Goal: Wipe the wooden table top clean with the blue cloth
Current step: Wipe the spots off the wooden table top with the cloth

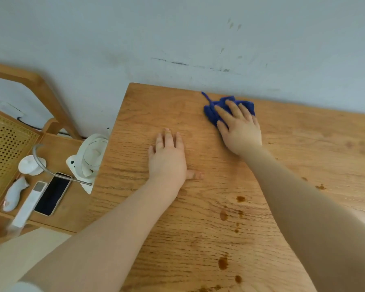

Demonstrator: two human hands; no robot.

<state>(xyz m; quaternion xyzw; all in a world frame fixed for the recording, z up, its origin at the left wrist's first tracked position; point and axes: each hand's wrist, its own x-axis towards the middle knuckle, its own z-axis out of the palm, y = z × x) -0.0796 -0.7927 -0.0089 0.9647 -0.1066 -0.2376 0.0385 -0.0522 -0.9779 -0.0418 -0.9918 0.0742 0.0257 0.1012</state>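
So the blue cloth [226,108] is bunched up near the far edge of the wooden table top [293,165], pretty much right against the wall [177,39], toward the far left corner area. The right hand [238,127] is flat on top of it, fingers spread and mostly straight, pressing it down onto the wood rather than grabbing it. The left hand [169,157] is just beside it, palm down on bare wood with fingers straight and the thumb stuck out to the side, holding nothing. Closer to the camera there's a scatter of brown stains [223,262] on the wood, a few more dots between the two forearms and off to the right, well apart from the cloth. Left of the table there's a lower wooden side table [57,152] with a white kettle-looking thing [91,157] sitting on it, right next to the table edge; can't tell if anything's in it. Also on there: a small white lidded cup [30,164], lid on so no idea about contents, a dark phone [52,194] lying face up, a white remote [30,203] beside it, and a little white fish-shaped thing [15,194]. A chair with a woven cane back [4,148] is at the far left.
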